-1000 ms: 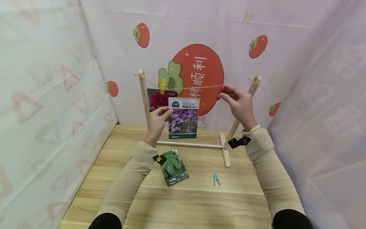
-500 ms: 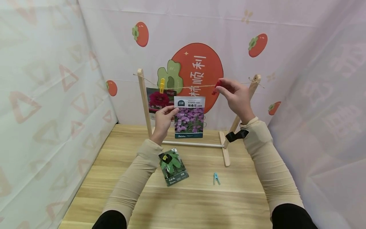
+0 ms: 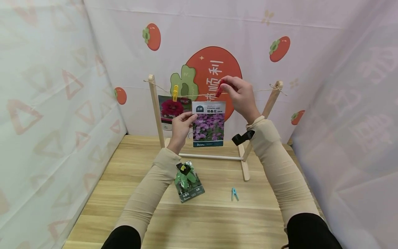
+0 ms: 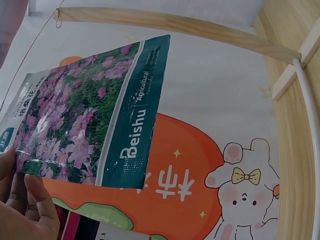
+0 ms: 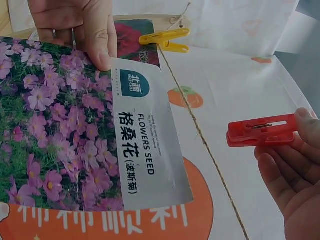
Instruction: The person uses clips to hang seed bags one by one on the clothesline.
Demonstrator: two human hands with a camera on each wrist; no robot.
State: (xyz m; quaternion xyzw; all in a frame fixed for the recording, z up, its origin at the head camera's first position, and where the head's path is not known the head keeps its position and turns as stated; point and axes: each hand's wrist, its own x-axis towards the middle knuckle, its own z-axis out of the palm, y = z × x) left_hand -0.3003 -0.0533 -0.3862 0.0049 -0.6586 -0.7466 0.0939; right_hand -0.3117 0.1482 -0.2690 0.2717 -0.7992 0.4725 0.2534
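My left hand (image 3: 182, 128) pinches the left edge of a seed packet (image 3: 208, 128) with purple flowers, held upright just below the twine (image 3: 199, 95). In the right wrist view the packet's white top edge stands apart from the twine. Between thumb and fingers, my right hand (image 3: 242, 97) pinches a red clothespin (image 5: 262, 131) above the packet, near the twine. The clothespin's tip end points toward the twine, and its jaws look closed. Left of the packet, a yellow clothespin (image 3: 175, 93) clips a seed packet with a dark red flower (image 3: 172, 109) to the twine.
The twine is tied between two wooden posts (image 3: 269, 103) joined low by a white rod (image 3: 214, 157). On the wooden table (image 3: 211, 221) lie a green-leaf seed packet (image 3: 189, 183), partly behind the left wrist strap, and a blue clothespin (image 3: 234, 194).
My right hand has moved left and up with the red clothespin, coming over the purple-flower packet. My left hand has carried that packet to the right and slightly up.
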